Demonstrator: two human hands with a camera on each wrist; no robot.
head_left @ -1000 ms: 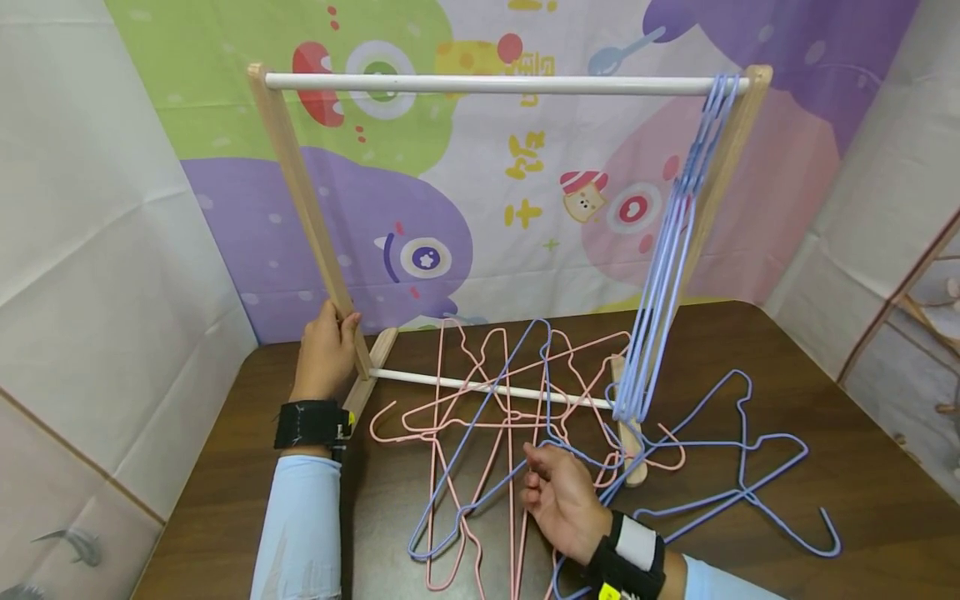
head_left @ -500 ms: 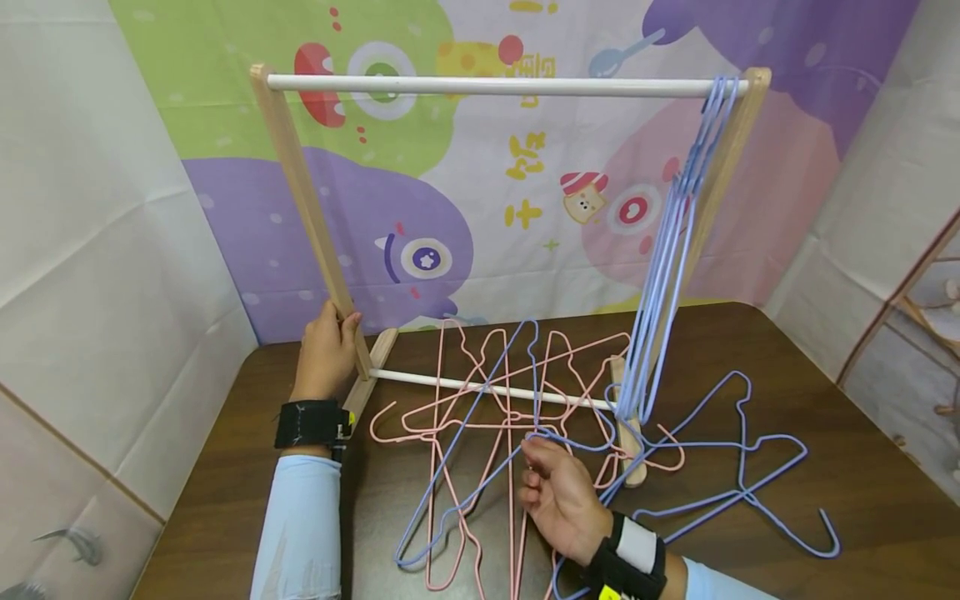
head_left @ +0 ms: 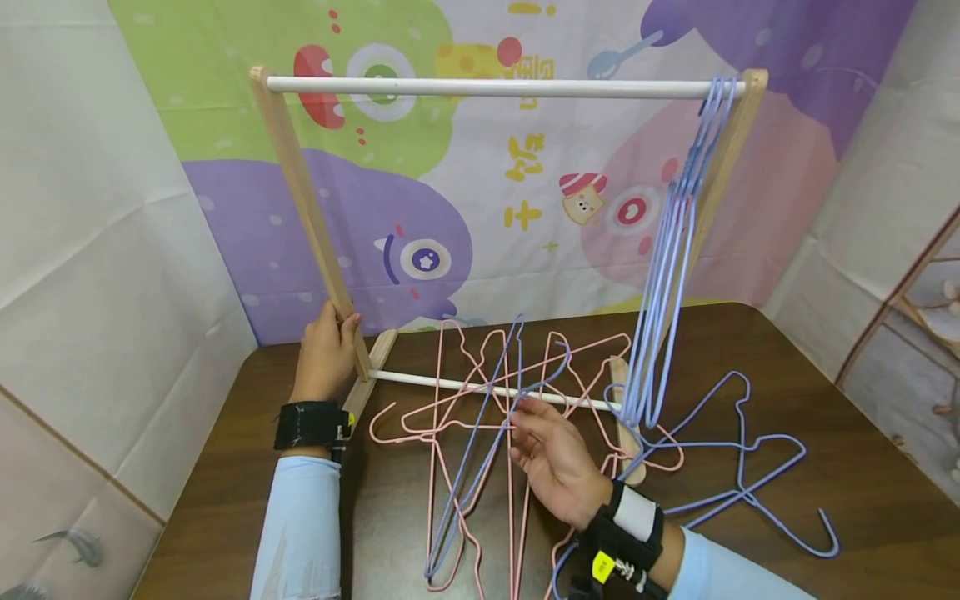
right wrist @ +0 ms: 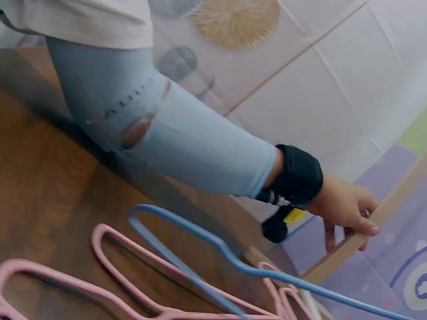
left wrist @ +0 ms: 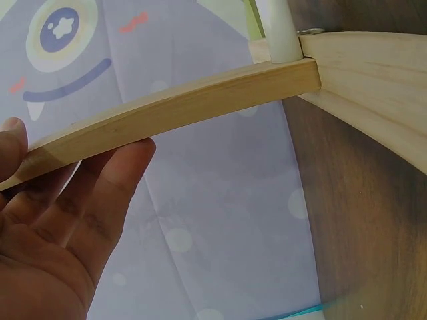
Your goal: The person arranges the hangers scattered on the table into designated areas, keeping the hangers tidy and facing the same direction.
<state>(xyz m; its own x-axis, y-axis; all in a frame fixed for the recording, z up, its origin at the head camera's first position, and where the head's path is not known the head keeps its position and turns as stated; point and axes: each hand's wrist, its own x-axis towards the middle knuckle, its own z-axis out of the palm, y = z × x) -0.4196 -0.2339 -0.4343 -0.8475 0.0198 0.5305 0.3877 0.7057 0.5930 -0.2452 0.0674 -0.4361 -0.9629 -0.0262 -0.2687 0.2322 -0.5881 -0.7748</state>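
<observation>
My left hand (head_left: 326,354) grips the left wooden post (head_left: 303,192) of a hanger rack, low down. In the left wrist view the fingers lie beneath that post, with the thumb on the other side. My right hand (head_left: 558,462) pinches a blue clothes hanger (right wrist: 250,269) near its hook, above a pile of pink hangers (head_left: 512,500). The held hanger is tilted and seen nearly edge-on in the head view, its hook pointing right. Several blue hangers (head_left: 684,187) hang bunched at the right end of the rack's white top rod (head_left: 487,86).
More blue hangers (head_left: 742,494) lie overlapped on the brown table (head_left: 795,375), right of the rack. The lower white rod (head_left: 420,379) runs behind the pink pile. A printed cloth (head_left: 465,208) hangs behind the rack.
My right hand has risen a little, away from me, lifting the blue hanger and turning it more edge-on, with its hook now upward right. The left hand stays on the post.
</observation>
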